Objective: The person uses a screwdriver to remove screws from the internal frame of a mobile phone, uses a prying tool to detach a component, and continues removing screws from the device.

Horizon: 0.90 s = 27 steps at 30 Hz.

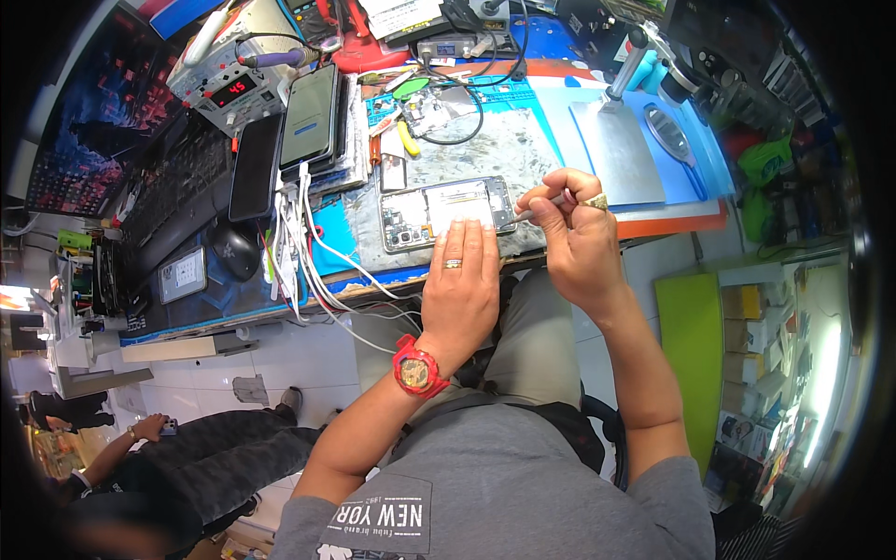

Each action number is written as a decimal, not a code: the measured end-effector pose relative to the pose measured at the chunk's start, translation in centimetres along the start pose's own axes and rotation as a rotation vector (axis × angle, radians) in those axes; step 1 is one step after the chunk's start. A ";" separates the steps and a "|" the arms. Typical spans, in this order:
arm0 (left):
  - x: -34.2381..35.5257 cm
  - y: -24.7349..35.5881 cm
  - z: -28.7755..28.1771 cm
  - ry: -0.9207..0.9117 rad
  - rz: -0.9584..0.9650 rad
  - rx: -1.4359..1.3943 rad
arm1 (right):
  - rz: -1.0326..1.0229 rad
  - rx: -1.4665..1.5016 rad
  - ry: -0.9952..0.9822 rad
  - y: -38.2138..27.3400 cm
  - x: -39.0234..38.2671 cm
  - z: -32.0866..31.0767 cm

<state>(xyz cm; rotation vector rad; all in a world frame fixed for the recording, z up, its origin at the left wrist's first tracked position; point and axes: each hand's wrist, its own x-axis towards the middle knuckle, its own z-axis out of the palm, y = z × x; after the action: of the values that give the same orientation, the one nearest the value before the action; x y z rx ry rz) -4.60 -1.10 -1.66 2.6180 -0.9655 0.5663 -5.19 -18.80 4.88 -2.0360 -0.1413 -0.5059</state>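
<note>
A smartphone point(403, 222) with its back off lies on the grey, stained work mat, its inner parts exposed. Across its near edge rests my left hand point(464, 271), fingers stretched out flat and holding the phone down. My right hand point(583, 243) is closed in a pinch around a slim grey tool point(525, 216). The tool's tip reaches the phone's right end; its exact kind is hidden by my fingers. A yellow-handled tool point(408, 138) and an orange-handled screwdriver point(375, 149) lie just beyond the phone.
White cables point(303, 233) hang over the bench edge at left. Two phones point(311, 117) point(254, 168) lean near a power supply point(229, 89). A mouse point(233, 250) and keyboard point(182, 177) sit farther left. To the right are a metal plate point(611, 154) and an oval mirror-like piece point(668, 135). Another person point(229, 467) is at lower left.
</note>
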 end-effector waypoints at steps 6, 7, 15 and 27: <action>0.1 0.1 -0.1 -0.002 -0.002 0.014 | 0.018 0.036 0.029 -0.1 0.0 0.2; 0.1 0.1 -0.2 -0.002 -0.002 0.014 | 0.013 0.023 0.027 0.0 0.1 0.2; 0.0 0.1 0.2 0.008 0.002 0.006 | -0.326 -0.412 0.024 -0.5 1.1 -0.1; 0.3 -0.1 -0.2 0.032 0.014 -0.006 | -0.325 -0.378 -0.234 -2.3 2.8 -1.8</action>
<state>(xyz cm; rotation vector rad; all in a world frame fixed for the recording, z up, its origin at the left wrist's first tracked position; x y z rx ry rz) -4.42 -1.12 -1.34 2.5912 -0.9750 0.6060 -3.92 -19.52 8.61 -2.4563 -0.5606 -0.5212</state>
